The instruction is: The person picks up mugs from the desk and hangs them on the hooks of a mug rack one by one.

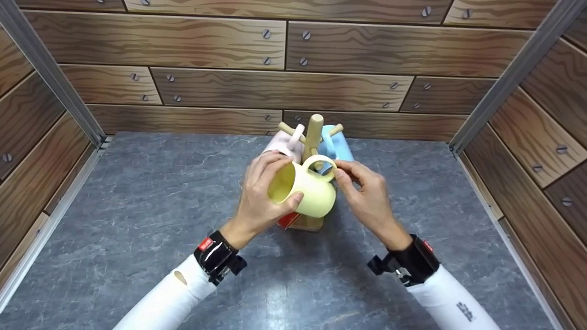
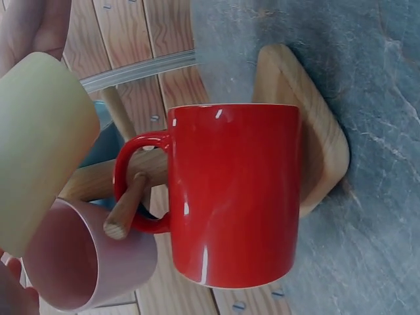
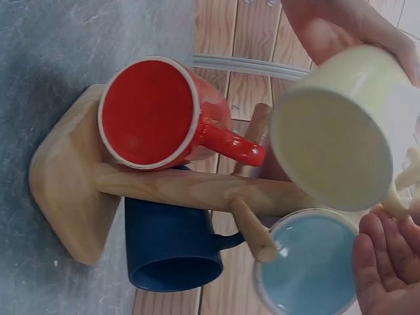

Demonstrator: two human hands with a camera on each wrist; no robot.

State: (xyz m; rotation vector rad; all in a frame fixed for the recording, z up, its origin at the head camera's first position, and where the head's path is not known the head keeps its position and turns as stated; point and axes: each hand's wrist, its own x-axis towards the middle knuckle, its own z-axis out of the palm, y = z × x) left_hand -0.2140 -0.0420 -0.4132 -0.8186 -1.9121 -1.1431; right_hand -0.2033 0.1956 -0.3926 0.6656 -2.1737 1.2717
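A pale yellow mug [image 1: 316,195] is tilted on its side in front of a wooden mug tree [image 1: 314,130]. My left hand [image 1: 266,188] grips its body near the rim, thumb in front. At the handle, my right hand [image 1: 367,192] pinches the loop between thumb and fingers. A peg end shows through that loop in the head view; whether it passes through I cannot tell. On the tree hang a pink mug [image 1: 275,144], a light blue mug [image 1: 341,149], a red mug [image 2: 233,197] and a dark blue mug [image 3: 174,249].
The tree's wooden base [image 1: 308,223] stands on a grey stone-patterned tabletop [image 1: 183,192]. Wood-plank panels [image 1: 220,87] enclose the back and both sides, with metal posts [image 1: 518,68] at the rear corners.
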